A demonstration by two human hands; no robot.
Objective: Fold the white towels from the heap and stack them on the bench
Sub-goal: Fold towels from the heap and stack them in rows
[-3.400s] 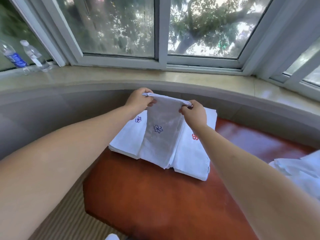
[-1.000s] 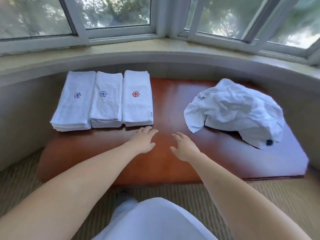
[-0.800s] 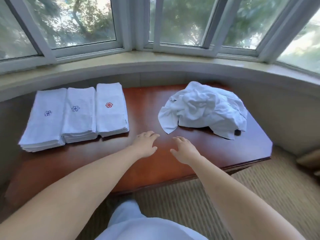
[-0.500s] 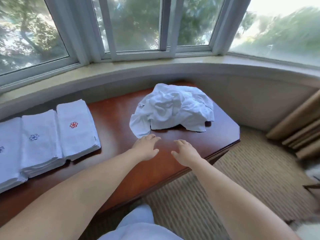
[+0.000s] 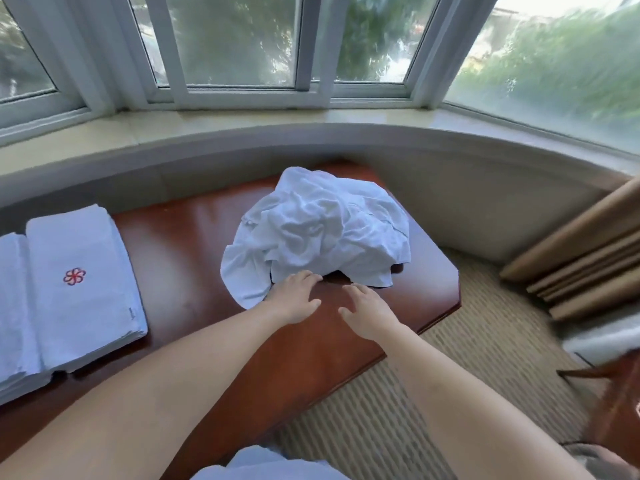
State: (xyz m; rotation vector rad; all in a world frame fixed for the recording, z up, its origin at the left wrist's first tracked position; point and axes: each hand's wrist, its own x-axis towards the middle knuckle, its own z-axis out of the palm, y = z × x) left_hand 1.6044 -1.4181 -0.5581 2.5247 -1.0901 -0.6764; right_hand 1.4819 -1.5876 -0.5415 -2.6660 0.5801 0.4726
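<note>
A crumpled heap of white towels lies on the right half of the reddish wooden bench. My left hand hovers open at the heap's near edge, fingertips touching or almost touching the cloth. My right hand is open just in front of the heap, over bare wood, holding nothing. At the left end of the bench sit stacks of folded white towels; the nearest stack shows a red embroidered flower, and another stack is cut off by the frame edge.
A curved stone windowsill and wall run behind the bench. Beige striped carpet lies to the right. Tan curtains hang at the far right, with dark wooden furniture below them.
The folded towel was laid on the stacks and let go. My view has swung right, and both empty hands have moved along the bench up to the heap's near edge.
</note>
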